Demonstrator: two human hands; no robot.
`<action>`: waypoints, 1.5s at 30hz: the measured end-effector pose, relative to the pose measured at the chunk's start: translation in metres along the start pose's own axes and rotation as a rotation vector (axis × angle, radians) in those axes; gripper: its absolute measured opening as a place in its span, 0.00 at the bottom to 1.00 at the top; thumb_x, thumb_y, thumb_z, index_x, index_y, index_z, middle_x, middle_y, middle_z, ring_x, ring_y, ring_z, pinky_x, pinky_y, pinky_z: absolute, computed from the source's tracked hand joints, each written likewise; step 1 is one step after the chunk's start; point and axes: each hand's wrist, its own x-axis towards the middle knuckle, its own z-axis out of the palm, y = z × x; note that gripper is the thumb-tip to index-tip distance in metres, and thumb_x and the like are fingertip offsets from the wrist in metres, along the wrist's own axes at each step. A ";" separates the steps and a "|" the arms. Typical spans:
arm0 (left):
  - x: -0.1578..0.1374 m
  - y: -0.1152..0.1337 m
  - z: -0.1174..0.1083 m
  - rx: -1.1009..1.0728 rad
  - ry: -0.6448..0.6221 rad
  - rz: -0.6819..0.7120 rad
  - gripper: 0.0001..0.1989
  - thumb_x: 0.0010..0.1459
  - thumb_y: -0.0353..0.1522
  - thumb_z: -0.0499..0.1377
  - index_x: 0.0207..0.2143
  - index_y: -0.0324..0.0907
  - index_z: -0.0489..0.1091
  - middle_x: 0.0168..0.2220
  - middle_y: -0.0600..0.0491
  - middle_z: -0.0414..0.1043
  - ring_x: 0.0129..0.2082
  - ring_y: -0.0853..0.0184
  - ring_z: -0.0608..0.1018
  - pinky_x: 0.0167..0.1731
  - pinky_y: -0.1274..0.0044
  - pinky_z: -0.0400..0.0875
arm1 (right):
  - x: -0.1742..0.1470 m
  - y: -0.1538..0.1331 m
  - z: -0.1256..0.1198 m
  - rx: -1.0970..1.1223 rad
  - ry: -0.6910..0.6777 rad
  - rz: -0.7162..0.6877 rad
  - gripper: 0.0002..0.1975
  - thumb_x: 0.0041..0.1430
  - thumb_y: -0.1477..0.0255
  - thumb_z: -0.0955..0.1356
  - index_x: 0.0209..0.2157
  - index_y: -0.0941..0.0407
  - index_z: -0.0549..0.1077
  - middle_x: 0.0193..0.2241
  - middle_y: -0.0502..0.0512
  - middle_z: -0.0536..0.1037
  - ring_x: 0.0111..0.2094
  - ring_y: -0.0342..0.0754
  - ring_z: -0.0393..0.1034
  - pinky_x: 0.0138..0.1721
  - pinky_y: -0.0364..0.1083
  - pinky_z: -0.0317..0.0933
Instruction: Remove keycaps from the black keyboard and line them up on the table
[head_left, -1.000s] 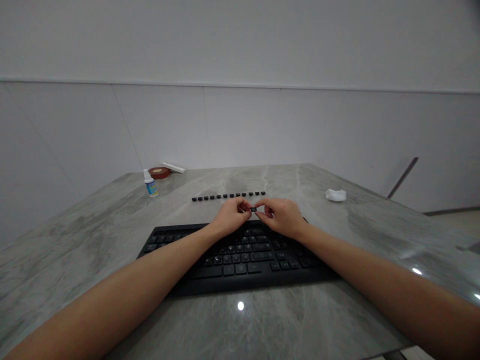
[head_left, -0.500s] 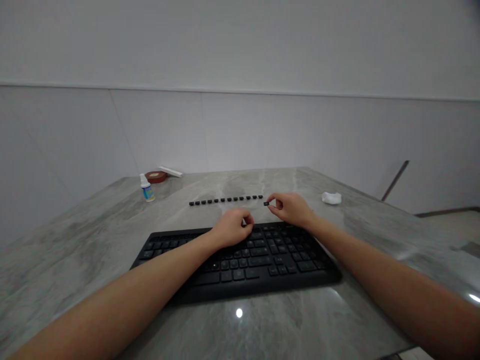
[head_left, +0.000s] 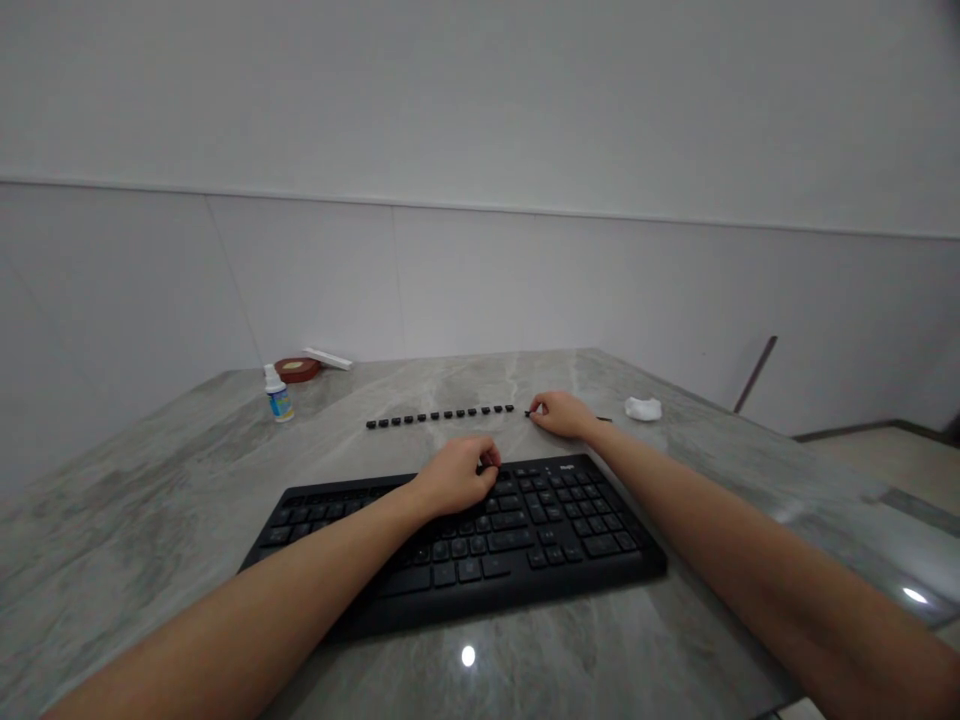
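Note:
A black keyboard (head_left: 525, 590) lies on the stone-patterned tabletop, partly hidden under my left forearm. Over its upper middle rests my left hand (head_left: 461, 475), fingers curled in and thumb near the index finger; whether anything sits between them is hidden. My right hand (head_left: 561, 413) is beyond the keyboard, thumb and index finger pinching a small black keycap (head_left: 527, 413) at the table surface. To the left of that keycap runs a spaced row of several black keycaps (head_left: 435, 416). A thin dark object (head_left: 604, 419), its kind unclear, pokes out behind my right wrist.
At the back left stand a white-capped bottle (head_left: 280, 396) with a blue label, a reddish-brown box (head_left: 297, 371) and a white bar-shaped object (head_left: 328, 358). A crumpled white wad (head_left: 643, 409) lies right of my right hand. A pale wall (head_left: 480, 280) rises behind the table (head_left: 150, 500).
My right hand has lowered the pinched keycap to the table, at the right end of the row. My left hand stays over the keyboard. The view has tilted and shifted slightly.

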 end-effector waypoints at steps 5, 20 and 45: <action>0.000 -0.003 0.003 -0.014 0.006 0.008 0.08 0.51 0.26 0.54 0.33 0.40 0.71 0.32 0.51 0.74 0.32 0.64 0.75 0.36 0.74 0.69 | 0.015 0.002 0.001 0.011 -0.027 0.000 0.13 0.54 0.69 0.65 0.39 0.56 0.77 0.31 0.54 0.78 0.32 0.46 0.71 0.31 0.41 0.58; -0.001 -0.003 0.003 0.000 -0.002 0.044 0.08 0.52 0.25 0.53 0.34 0.40 0.69 0.33 0.51 0.74 0.33 0.65 0.74 0.35 0.75 0.68 | -0.002 -0.004 0.003 -0.038 0.089 -0.065 0.17 0.57 0.70 0.63 0.48 0.53 0.73 0.32 0.53 0.79 0.35 0.48 0.71 0.37 0.44 0.59; -0.001 0.000 0.001 0.005 -0.019 0.048 0.08 0.53 0.25 0.53 0.35 0.41 0.69 0.32 0.51 0.73 0.32 0.65 0.74 0.35 0.74 0.67 | 0.001 -0.006 0.005 -0.090 0.067 -0.077 0.14 0.60 0.67 0.63 0.44 0.51 0.76 0.34 0.54 0.80 0.36 0.50 0.72 0.37 0.44 0.60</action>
